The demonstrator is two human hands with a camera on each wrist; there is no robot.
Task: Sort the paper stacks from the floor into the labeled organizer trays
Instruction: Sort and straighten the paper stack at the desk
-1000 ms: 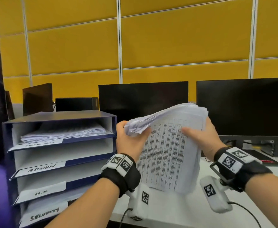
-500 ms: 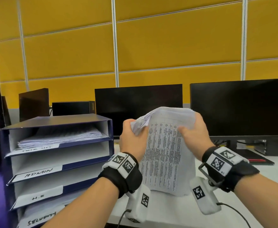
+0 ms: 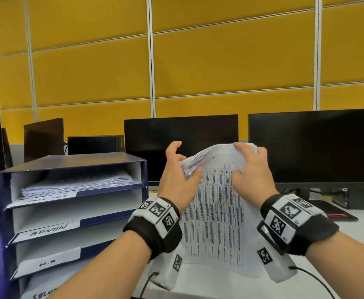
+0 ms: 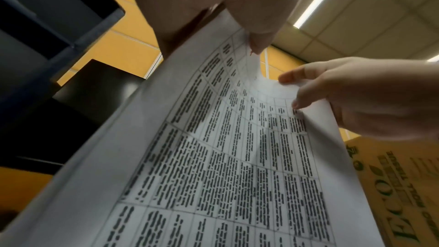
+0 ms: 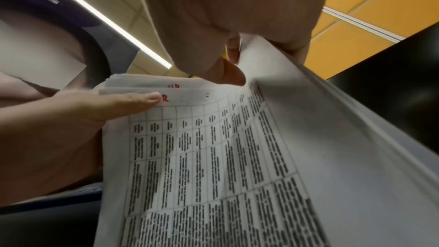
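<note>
A thick stack of printed table sheets (image 3: pixel 215 212) stands upright over the desk, its top edge bent toward me. My left hand (image 3: pixel 183 165) holds the fanned top-left corner, thumb (image 5: pixel 118 104) flat on the front sheet beside a red "R", index finger lifted clear. At the top right, my right hand (image 3: pixel 241 162) grips the stack, fingers over the edge and thumb on the front. To the left stands the blue organizer (image 3: pixel 75 160), with trays labelled ADMIN (image 3: pixel 49 228) and H.R (image 3: pixel 47 263). Its top tray holds papers (image 3: pixel 79 182); that label is unreadable.
Two dark monitors (image 3: pixel 181 147) (image 3: pixel 314 145) stand behind the stack on the white desk (image 3: pixel 219 285), before a yellow partition wall. A flat black item (image 3: pixel 331 210) lies at the right. The left wrist view shows a cardboard box (image 4: pixel 392 185) to the right.
The stack's top has bent over toward me. My left fingers have loosened and lifted, fanning the top-left corner. My right fingers have moved over the top edge.
</note>
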